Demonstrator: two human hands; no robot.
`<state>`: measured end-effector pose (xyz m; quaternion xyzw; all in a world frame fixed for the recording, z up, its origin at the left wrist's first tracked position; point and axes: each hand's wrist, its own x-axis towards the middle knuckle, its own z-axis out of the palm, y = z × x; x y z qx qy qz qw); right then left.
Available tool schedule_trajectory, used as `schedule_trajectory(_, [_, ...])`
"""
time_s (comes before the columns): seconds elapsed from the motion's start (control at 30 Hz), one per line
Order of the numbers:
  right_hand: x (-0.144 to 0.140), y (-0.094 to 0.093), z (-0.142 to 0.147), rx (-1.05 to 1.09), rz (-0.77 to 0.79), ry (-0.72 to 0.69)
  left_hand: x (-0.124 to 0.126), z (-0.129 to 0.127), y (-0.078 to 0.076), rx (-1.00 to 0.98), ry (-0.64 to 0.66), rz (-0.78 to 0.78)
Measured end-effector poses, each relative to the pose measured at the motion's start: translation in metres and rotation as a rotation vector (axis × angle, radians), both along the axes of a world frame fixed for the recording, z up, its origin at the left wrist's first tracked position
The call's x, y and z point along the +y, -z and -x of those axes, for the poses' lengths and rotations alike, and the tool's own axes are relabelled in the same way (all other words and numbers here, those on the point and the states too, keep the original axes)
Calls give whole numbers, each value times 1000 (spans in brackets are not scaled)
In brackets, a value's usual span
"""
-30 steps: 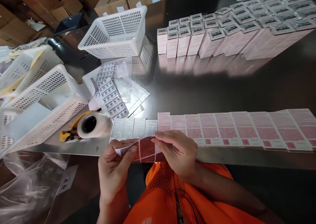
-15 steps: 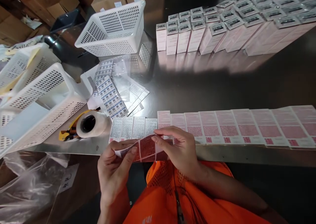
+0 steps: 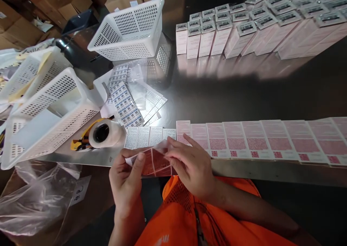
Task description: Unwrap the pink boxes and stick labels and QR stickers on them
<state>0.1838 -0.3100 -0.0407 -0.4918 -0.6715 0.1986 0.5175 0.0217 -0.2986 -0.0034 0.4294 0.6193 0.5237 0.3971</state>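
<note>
A bent sheet of dark red labels [image 3: 155,162] is held at the table's near edge. My left hand [image 3: 127,181] grips its left end, thumb on top. My right hand [image 3: 191,166] pinches the sheet's upper right part with its fingertips. Just beyond the hands lie several white printed labels [image 3: 149,136] side by side. To their right a long row of flat pink cartons [image 3: 260,141] runs along the near edge of the dark table [image 3: 244,94].
A tape roll on a yellow dispenser [image 3: 104,134] lies left of the labels. Blue-printed label sheets [image 3: 124,103] lie behind it. White perforated baskets [image 3: 130,30] [image 3: 46,108] stand at the left and back. Upright pink boxes [image 3: 244,30] fill the back right. A clear plastic bag [image 3: 35,199] hangs lower left.
My right hand's fingers have shifted slightly left and up along the red sheet's upper edge. The left hand keeps its hold. The camera has shifted a little.
</note>
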Motion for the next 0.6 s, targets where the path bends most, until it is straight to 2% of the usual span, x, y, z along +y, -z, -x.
schedule_trajectory(0.07, [-1, 1, -1, -110, -42, -68, 5, 8, 5, 65, -15, -22])
schedule_trajectory(0.17, [-9, 2, -5, -271, -23, -223, 19, 23, 15, 176, -33, 3])
schedule_trajectory(0.23, [-17, -1, -13, -292, -31, -336, 29, 34, 19, 199, -37, 36])
schedule_trajectory(0.3, [-26, -9, -26, -200, -97, -428, 39, 45, 19, 167, -10, 56])
schedule_trajectory(0.37, [-31, -19, -42, -51, -122, -521, 46, 54, 17, 112, 88, 99])
schedule_trajectory(0.43, [-30, -31, -58, 131, -31, -574, 51, 58, 12, 69, 224, 181])
schedule_trajectory(0.5, [-22, -39, -72, 306, 132, -509, 52, 54, 8, 32, 339, 222])
schedule_trajectory(0.6, [2, -41, -85, 413, 329, -235, 47, 32, 6, 68, 388, 155])
